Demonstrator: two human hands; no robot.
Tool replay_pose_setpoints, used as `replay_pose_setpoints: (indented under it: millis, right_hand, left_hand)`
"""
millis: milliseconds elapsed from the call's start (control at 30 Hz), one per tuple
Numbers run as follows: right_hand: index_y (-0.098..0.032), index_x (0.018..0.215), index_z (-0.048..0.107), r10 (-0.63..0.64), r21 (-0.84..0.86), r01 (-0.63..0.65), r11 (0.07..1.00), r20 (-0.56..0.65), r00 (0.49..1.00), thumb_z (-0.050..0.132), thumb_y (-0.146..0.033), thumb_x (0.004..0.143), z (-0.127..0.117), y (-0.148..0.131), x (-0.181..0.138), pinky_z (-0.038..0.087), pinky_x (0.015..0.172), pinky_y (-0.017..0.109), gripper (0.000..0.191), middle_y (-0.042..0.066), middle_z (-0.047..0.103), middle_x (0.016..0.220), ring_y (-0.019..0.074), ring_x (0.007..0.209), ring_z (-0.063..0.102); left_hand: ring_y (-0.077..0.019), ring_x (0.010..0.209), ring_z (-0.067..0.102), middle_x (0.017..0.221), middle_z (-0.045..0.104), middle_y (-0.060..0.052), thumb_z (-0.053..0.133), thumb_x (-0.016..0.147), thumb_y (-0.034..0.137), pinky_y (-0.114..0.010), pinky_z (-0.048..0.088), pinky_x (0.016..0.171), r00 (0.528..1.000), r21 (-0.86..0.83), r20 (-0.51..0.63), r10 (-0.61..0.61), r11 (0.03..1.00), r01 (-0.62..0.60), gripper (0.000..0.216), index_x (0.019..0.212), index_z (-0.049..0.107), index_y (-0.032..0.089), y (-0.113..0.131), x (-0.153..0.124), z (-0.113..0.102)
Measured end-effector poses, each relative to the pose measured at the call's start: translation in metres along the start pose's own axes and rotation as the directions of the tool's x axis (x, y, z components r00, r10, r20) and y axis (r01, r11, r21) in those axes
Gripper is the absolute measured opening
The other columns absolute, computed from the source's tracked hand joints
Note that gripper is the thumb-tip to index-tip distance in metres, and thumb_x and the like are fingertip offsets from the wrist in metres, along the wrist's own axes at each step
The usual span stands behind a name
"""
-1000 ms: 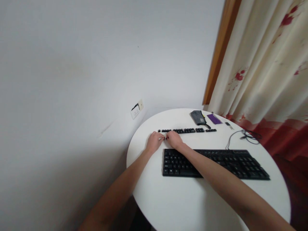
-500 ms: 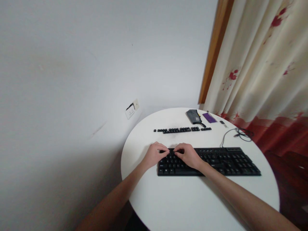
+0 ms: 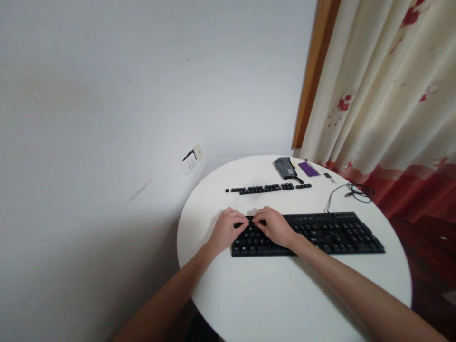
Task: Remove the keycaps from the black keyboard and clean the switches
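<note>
A black keyboard (image 3: 338, 235) lies across the round white table (image 3: 285, 299). Both my hands rest on its left end. My left hand (image 3: 228, 229) and my right hand (image 3: 275, 226) have their fingers curled, and the fingertips meet over the top-left keys. Whatever sits between the fingertips is too small to make out. Behind the keyboard, a row of loose black keycaps (image 3: 267, 188) lies in a line on the table, apart from both hands.
A grey pouch (image 3: 284, 167), a purple flat item (image 3: 308, 168) and a small dark piece (image 3: 329, 177) lie at the table's far edge. The keyboard's cable (image 3: 351, 191) coils at the right. A wall socket (image 3: 190, 160) is on the left and a curtain (image 3: 384, 95) hangs at the right.
Both hands have moved back from the row of loose keycaps onto the keyboard's left end, fingertips still pinched together. The view has shifted slightly.
</note>
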State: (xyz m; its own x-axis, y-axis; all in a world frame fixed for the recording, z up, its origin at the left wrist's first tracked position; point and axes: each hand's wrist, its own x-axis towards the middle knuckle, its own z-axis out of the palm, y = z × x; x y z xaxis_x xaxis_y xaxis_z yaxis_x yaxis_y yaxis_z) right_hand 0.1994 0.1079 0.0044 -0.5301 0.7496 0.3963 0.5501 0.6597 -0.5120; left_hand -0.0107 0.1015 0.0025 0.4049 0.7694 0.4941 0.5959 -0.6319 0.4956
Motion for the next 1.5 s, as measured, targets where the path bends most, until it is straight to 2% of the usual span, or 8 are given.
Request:
replay_pose_setpoints:
  millis: [400,667,767,833,933,1033,1233,1500]
  right_hand:
    - [-0.020,0.086,0.072,-0.041,-0.110,0.051,0.993,0.092,0.995,0.057,-0.009,0.086,-0.007,-0.008,0.001,0.044,0.085,0.032,0.018,0.005,0.070,0.090,0.0197,0.092,0.058]
    - [-0.017,0.085,0.070,-0.029,-0.225,0.058,0.973,0.127,0.991,0.053,-0.025,0.094,-0.012,-0.017,-0.003,0.043,0.081,0.031,0.021,0.007,0.065,0.091,0.0198,0.090,0.055]
    - [-0.018,0.083,0.068,-0.007,-0.228,0.030,0.973,0.100,0.995,0.052,-0.026,0.095,-0.007,-0.016,-0.003,0.043,0.081,0.032,0.022,0.007,0.064,0.087,0.0197,0.088,0.056]
    - [-0.018,0.084,0.067,0.008,-0.199,0.000,0.980,0.039,0.999,0.051,-0.027,0.096,-0.004,-0.015,-0.003,0.043,0.083,0.031,0.023,0.006,0.065,0.087,0.0193,0.089,0.057]
    - [-0.018,0.088,0.066,0.037,-0.159,-0.050,0.986,-0.083,0.996,0.046,-0.027,0.099,-0.002,-0.014,-0.003,0.043,0.085,0.031,0.024,0.006,0.065,0.089,0.0186,0.089,0.059]
    - [-0.019,0.087,0.066,0.068,-0.151,-0.089,0.984,-0.139,0.988,0.045,-0.025,0.099,-0.003,-0.011,-0.005,0.044,0.084,0.030,0.024,0.006,0.065,0.087,0.0185,0.087,0.059]
    - [-0.018,0.083,0.065,0.079,-0.158,-0.096,0.983,-0.115,0.990,0.045,-0.024,0.098,-0.004,-0.005,-0.006,0.044,0.082,0.030,0.026,0.006,0.066,0.084,0.0188,0.086,0.059]
    - [-0.018,0.080,0.066,0.114,-0.159,-0.132,0.978,-0.113,0.987,0.047,-0.024,0.097,-0.006,-0.006,-0.007,0.044,0.081,0.030,0.026,0.005,0.067,0.082,0.0188,0.084,0.060]
  left_hand:
    - [-0.0202,0.087,0.058,0.092,0.074,-0.001,0.064,0.089,0.029,-0.040,0.045,0.083,0.998,0.119,0.054,0.028,0.992,-0.034,0.013,0.083,0.075,0.025,0.001,0.000,0.000]
    - [-0.0204,0.100,0.055,0.100,0.068,-0.003,0.053,0.095,0.034,-0.039,0.043,0.094,0.990,0.173,0.130,0.046,0.982,-0.069,0.030,0.077,0.074,0.024,0.005,-0.001,-0.009]
    - [-0.0186,0.096,0.058,0.099,0.068,-0.002,0.052,0.095,0.034,-0.036,0.044,0.093,0.988,0.122,0.149,0.034,0.991,-0.053,0.030,0.078,0.075,0.024,-0.008,0.015,-0.007]
    - [-0.0182,0.094,0.059,0.096,0.069,-0.003,0.053,0.094,0.031,-0.034,0.045,0.092,0.998,0.126,0.056,-0.025,0.992,0.018,0.026,0.083,0.075,0.023,-0.024,0.034,-0.003]
    - [-0.0208,0.100,0.057,0.103,0.068,-0.005,0.058,0.091,0.025,-0.037,0.043,0.097,0.992,0.253,-0.099,-0.078,0.962,0.101,0.020,0.103,0.073,0.021,-0.050,0.064,0.007]
    - [-0.0235,0.102,0.053,0.106,0.065,-0.007,0.064,0.088,0.026,-0.038,0.044,0.095,0.993,0.382,-0.088,-0.082,0.918,0.109,0.026,0.112,0.071,0.023,-0.069,0.081,0.016]
    - [-0.0229,0.098,0.050,0.103,0.064,-0.005,0.065,0.087,0.027,-0.037,0.044,0.089,0.998,0.447,-0.029,-0.064,0.892,0.070,0.024,0.110,0.073,0.028,-0.081,0.084,0.025]
    - [-0.0222,0.098,0.051,0.102,0.066,-0.005,0.062,0.090,0.026,-0.036,0.044,0.088,1.000,0.430,0.021,-0.015,0.903,0.004,0.020,0.104,0.075,0.028,-0.074,0.066,0.017]
